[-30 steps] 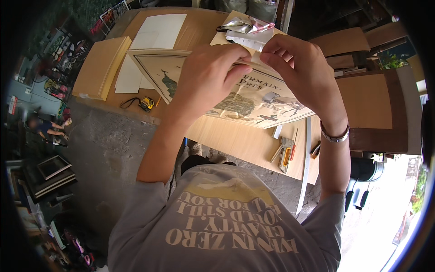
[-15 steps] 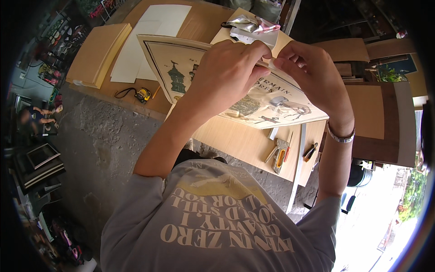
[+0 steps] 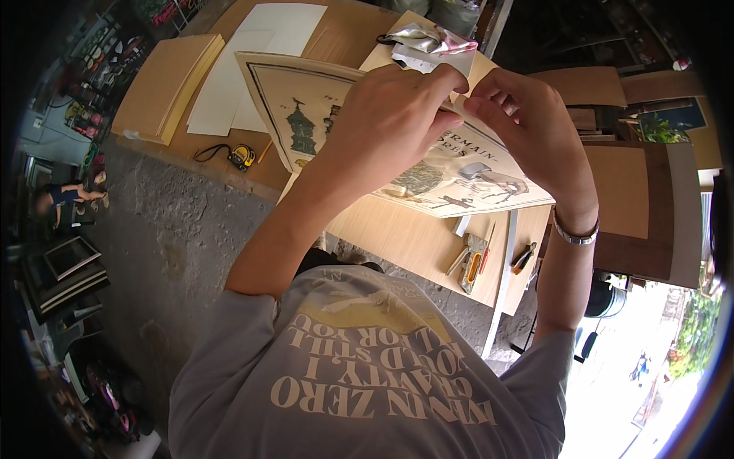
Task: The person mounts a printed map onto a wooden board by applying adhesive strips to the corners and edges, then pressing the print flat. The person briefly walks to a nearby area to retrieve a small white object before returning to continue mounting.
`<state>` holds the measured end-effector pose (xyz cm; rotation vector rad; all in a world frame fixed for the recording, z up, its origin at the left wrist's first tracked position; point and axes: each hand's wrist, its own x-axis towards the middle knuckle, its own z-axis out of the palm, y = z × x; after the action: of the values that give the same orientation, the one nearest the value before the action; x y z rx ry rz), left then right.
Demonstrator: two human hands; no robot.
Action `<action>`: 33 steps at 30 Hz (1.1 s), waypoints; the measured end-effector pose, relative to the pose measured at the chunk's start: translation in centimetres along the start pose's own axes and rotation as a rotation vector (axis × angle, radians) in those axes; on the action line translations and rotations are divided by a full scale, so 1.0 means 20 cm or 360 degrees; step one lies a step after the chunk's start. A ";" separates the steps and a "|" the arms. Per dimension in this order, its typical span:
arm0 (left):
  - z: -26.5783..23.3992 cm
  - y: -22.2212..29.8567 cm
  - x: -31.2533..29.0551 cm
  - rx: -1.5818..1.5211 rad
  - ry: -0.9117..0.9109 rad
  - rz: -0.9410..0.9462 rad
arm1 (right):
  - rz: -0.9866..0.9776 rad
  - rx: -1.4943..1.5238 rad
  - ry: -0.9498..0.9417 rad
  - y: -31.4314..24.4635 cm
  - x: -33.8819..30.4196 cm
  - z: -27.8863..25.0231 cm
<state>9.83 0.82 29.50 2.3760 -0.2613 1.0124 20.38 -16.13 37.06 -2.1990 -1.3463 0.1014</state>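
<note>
A cream printed picture (image 3: 428,176), with drawings of a green tower and other figures, stands tilted on edge above the pale wooden board (image 3: 382,229). My left hand (image 3: 405,115) reaches across its top edge, index finger and thumb closed there. Beside it, my right hand (image 3: 531,126) is closed at the same edge, its thumb and fingertips pinched together. The two sets of fingertips nearly meet. Whether something small lies between them is too hidden to tell. A metal band (image 3: 577,236) circles my right wrist.
A staple gun (image 3: 474,264), pliers (image 3: 524,258) and a long metal ruler (image 3: 501,287) lie on the board's near right. Farther left are a tape measure (image 3: 241,157), stacked brown panels (image 3: 164,92) and white sheets (image 3: 267,46). A person (image 3: 69,191) is at far left.
My hands and the picture stay almost where they were, with only a slight shift of view. At far left, the person's limbs have changed position a little.
</note>
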 end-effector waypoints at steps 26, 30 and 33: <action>0.00 -0.01 0.04 -0.0003 -0.0012 -0.0066 | 0.0060 0.0115 0.0049 0.09 0.02 0.06; -0.01 -0.01 0.05 0.0047 -0.0055 -0.0051 | 0.0239 0.0183 0.0018 0.13 -0.04 0.01; -0.03 -0.02 0.07 0.0072 -0.0184 -0.0076 | 0.0123 0.0387 0.0049 0.15 -0.07 0.02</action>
<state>10.60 1.43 30.67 2.4738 -0.2249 0.8687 21.99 -18.12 34.94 -2.0386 -1.1662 0.2457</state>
